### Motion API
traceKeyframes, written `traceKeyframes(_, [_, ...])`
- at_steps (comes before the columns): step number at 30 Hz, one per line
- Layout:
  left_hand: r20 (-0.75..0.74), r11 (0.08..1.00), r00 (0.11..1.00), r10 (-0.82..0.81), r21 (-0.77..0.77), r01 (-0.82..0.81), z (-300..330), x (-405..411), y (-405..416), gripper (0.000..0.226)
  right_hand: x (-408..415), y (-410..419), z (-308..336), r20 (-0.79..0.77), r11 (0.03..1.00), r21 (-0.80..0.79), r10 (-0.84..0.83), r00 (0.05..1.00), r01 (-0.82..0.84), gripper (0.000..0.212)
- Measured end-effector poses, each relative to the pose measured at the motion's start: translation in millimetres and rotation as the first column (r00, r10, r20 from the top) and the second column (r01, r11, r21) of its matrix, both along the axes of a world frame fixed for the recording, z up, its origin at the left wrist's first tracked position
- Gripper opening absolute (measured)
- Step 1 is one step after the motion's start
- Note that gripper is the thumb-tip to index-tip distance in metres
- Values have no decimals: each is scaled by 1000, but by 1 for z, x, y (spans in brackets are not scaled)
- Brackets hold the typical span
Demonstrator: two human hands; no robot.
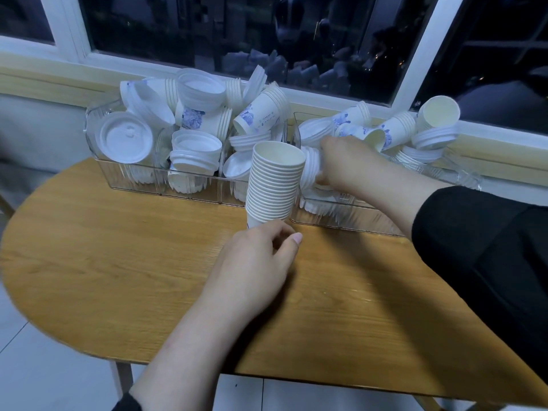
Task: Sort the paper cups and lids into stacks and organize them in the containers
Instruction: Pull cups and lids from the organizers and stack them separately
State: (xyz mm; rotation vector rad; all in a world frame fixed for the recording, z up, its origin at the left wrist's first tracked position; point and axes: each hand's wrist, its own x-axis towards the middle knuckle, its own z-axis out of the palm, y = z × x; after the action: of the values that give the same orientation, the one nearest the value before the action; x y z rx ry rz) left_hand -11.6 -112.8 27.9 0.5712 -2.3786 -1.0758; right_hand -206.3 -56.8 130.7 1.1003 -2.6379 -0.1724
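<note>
A tall stack of white paper cups (274,180) stands upright on the wooden table (118,247), and my left hand (258,262) grips its base. My right hand (350,164) reaches into the right clear container (355,215) and holds a short stack of white lids (311,170) lying on its side. The left clear container (154,182) is heaped with loose lids and blue-printed cups (261,114). More cups and lid stacks (430,137) lie jumbled at the far end of the right container.
Both containers sit along the table's far edge against a white window sill (489,134) and dark window. The table's rounded front edge is near me, with pale floor tiles (44,366) below it.
</note>
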Motion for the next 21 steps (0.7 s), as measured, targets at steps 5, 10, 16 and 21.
traceKeyframes(5, [1,1000,1000,2,-8,-2,0,1,0,19,11,27,5,34,971,-234,-30,999,37,37])
traceKeyframes(10, [4,1000,1000,4,-1,-4,1,1,3,18,20,52,5,49,924,-383,0,999,19,39])
traceKeyframes(16, [-50,1000,999,-10,3,10,2,2,4,16,35,89,-5,113,670,-742,120,986,4,35])
traceKeyframes(21, [-328,952,935,-134,220,213,11,1,19,50,75,108,-32,281,333,-933,428,859,139,22])
